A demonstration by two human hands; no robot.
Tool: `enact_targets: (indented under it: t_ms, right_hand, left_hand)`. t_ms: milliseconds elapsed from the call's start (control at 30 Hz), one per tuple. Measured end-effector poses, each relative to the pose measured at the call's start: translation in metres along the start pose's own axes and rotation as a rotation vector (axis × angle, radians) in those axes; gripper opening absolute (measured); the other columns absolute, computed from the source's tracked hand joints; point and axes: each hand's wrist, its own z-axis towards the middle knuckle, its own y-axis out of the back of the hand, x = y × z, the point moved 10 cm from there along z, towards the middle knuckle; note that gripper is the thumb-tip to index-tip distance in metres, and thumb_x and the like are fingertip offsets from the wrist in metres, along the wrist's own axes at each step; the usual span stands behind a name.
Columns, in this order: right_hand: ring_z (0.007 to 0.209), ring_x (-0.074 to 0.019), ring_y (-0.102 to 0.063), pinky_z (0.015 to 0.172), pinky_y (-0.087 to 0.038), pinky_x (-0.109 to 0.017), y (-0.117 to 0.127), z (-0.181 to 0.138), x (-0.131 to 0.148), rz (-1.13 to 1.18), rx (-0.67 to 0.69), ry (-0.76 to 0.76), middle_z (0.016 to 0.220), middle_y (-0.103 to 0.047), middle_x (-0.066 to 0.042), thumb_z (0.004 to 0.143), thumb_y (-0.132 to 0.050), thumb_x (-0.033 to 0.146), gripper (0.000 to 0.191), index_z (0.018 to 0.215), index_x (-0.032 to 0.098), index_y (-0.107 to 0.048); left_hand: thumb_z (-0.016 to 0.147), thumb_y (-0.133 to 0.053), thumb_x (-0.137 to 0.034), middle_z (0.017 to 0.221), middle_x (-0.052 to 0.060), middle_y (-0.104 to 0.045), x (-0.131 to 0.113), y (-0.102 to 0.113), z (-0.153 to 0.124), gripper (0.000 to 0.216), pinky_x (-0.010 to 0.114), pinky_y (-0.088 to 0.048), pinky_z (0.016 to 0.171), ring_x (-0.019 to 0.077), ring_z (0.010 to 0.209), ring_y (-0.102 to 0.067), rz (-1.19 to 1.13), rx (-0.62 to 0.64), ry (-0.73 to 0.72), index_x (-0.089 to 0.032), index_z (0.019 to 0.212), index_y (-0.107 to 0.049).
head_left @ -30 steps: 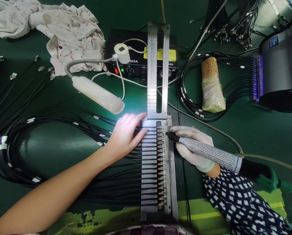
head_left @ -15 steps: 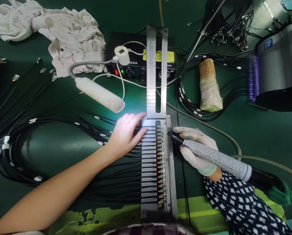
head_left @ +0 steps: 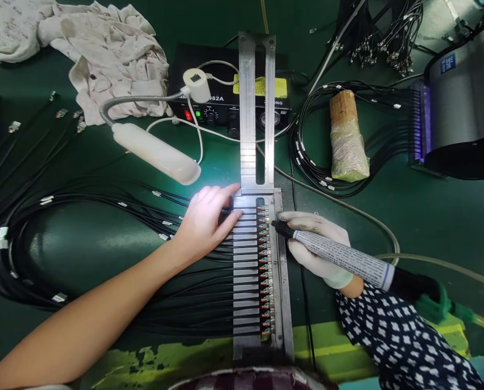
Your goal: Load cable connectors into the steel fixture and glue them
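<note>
My bare left hand point(head_left: 203, 216) rests at the upper left end of a metal fixture point(head_left: 246, 313), thumb and index finger apart, the index tip at its hinge. Black cables point(head_left: 209, 280) lie side by side in its slots, their small metal-and-orange connectors point(head_left: 263, 275) lined up along the right side. Wrapped round a dispensing pen point(head_left: 343, 257) with a black nozzle and a printed barrel is my white-gloved right hand point(head_left: 321, 238). The pen's tip points left at the upper connectors; whether it touches one I cannot tell. The fixture's slotted lid point(head_left: 248, 124) is swung up, away from me.
A dispenser controller point(head_left: 221, 105) stands behind the lid. A white gooseneck lamp point(head_left: 156, 153) shines near my left hand. To the right lie a wrapped block point(head_left: 348, 138), coiled cables point(head_left: 302, 146) and a grey machine glowing purple point(head_left: 465, 103). Crumpled cloth point(head_left: 116, 59) lies back left.
The pen and my right hand have shifted slightly left and down, the tip now a little lower along the connector row. My left hand stays on the fixture. The whole view has shifted a little.
</note>
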Motion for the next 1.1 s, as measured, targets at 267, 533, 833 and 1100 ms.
enact_targets:
  t_ms: [267,533,833,1100]
  right_hand:
    - [0.091,-0.0225,-0.076,0.082,-0.065,-0.036,0.0003,0.0014,0.0023,0.002,0.005,0.005,0.102,-0.078,-0.007,0.08,-0.07,0.017,0.016,0.095,0.023,-0.068]
    - [0.09,-0.0229,-0.077,0.081,-0.065,-0.036,0.0018,0.0005,0.0029,0.007,0.005,-0.014,0.102,-0.078,-0.006,0.079,-0.07,0.018,0.015,0.093,0.023,-0.068]
    - [0.09,-0.0224,-0.076,0.081,-0.065,-0.036,0.0015,0.0017,0.0033,0.015,-0.004,0.001,0.103,-0.078,-0.006,0.081,-0.07,0.018,0.015,0.095,0.023,-0.068]
    - [0.091,-0.022,-0.076,0.082,-0.063,-0.035,0.0001,0.0028,0.0019,0.017,-0.002,-0.003,0.103,-0.078,-0.007,0.083,-0.071,0.019,0.013,0.095,0.022,-0.067]
  left_hand:
    - [0.101,-0.048,-0.037,0.093,0.006,-0.059,-0.0019,0.0008,0.0005,0.043,0.038,-0.043,0.083,0.0237,0.089,-0.052,0.002,-0.004,-0.007,-0.013,0.136,-0.05]
    - [0.101,-0.047,-0.038,0.095,0.007,-0.059,0.0005,-0.0011,0.0001,0.043,0.038,-0.043,0.083,0.0239,0.09,-0.052,0.006,0.008,0.002,-0.016,0.137,-0.049]
    - [0.1,-0.047,-0.039,0.094,0.007,-0.059,-0.0006,0.0002,0.0007,0.044,0.038,-0.043,0.083,0.0242,0.089,-0.052,0.009,-0.002,-0.008,-0.014,0.137,-0.05]
    - [0.1,-0.048,-0.037,0.093,0.006,-0.058,-0.0022,0.0012,0.001,0.042,0.038,-0.042,0.082,0.024,0.088,-0.051,0.012,-0.003,-0.002,-0.015,0.136,-0.05]
